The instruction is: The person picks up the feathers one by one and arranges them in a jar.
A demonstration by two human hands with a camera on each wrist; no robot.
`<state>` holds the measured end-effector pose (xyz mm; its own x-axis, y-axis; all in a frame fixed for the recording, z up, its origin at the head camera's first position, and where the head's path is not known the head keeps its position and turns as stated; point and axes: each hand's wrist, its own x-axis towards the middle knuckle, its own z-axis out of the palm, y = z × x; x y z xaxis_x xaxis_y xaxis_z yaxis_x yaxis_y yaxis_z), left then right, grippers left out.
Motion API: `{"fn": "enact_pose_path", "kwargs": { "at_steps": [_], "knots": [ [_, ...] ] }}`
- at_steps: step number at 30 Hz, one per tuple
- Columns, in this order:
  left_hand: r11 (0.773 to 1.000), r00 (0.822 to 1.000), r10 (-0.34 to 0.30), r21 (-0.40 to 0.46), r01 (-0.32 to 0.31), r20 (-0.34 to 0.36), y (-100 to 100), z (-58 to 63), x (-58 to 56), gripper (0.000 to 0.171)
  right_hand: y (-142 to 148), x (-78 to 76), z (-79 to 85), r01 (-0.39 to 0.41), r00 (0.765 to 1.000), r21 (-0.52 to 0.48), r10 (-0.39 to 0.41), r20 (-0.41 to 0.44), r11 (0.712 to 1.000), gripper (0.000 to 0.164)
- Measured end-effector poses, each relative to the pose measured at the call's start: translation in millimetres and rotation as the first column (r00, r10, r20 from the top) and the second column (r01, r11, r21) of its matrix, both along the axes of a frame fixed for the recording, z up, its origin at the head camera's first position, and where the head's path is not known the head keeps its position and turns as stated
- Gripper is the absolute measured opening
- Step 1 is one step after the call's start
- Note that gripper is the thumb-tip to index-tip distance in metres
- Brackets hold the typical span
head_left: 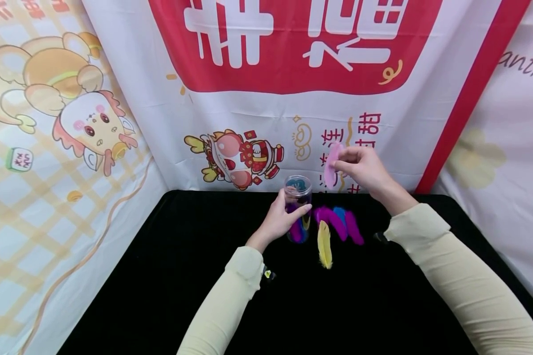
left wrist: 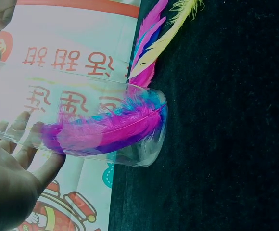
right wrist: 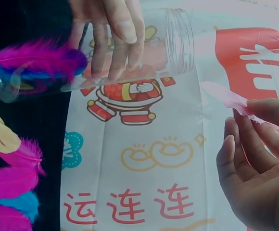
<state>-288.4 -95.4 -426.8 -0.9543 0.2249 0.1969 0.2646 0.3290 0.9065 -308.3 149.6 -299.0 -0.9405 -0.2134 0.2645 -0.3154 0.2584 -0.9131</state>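
A clear jar [head_left: 298, 184] stands upright at the back of the black table, with magenta and blue feathers [left wrist: 106, 132] lying in its lower part. My left hand [head_left: 279, 217] grips the jar around its side. Up and to the right of the jar's mouth, my right hand [head_left: 360, 167] pinches a pale pink feather [head_left: 332, 165] between thumb and fingertips. To the right of the jar lie a yellow feather [head_left: 324, 245] and several magenta feathers [head_left: 354, 228], with a blue feather [head_left: 340, 215] among them. In the right wrist view the pink feather [right wrist: 226, 96] is apart from the jar's rim.
Black cloth [head_left: 231, 296] covers the table. Behind its back edge hangs a white and red printed cloth [head_left: 288, 79]. Patterned cloth hangs at the left [head_left: 71, 222] and a pale cloth [head_left: 502, 148] at the right.
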Motion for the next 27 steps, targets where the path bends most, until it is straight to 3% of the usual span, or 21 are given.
{"fn": "enact_pose_path", "kwargs": {
  "at_steps": [9, 27],
  "knots": [
    [1.000, 1.000, 0.002, 0.009, -0.002, -0.002, -0.3, 0.9, 1.4, 0.068, -12.8, 2.5, 4.9, -0.007, 0.999, -0.008, 0.007, -0.052, 1.000, 0.021],
    [1.000, 1.000, -0.005, 0.020, 0.005, -0.003, -0.3, 2.5, 3.5, 0.067, -27.0, 4.8, 7.6, -0.067, 0.995, -0.086, 0.061, -0.075, 0.994, 0.015]
  ]
}}
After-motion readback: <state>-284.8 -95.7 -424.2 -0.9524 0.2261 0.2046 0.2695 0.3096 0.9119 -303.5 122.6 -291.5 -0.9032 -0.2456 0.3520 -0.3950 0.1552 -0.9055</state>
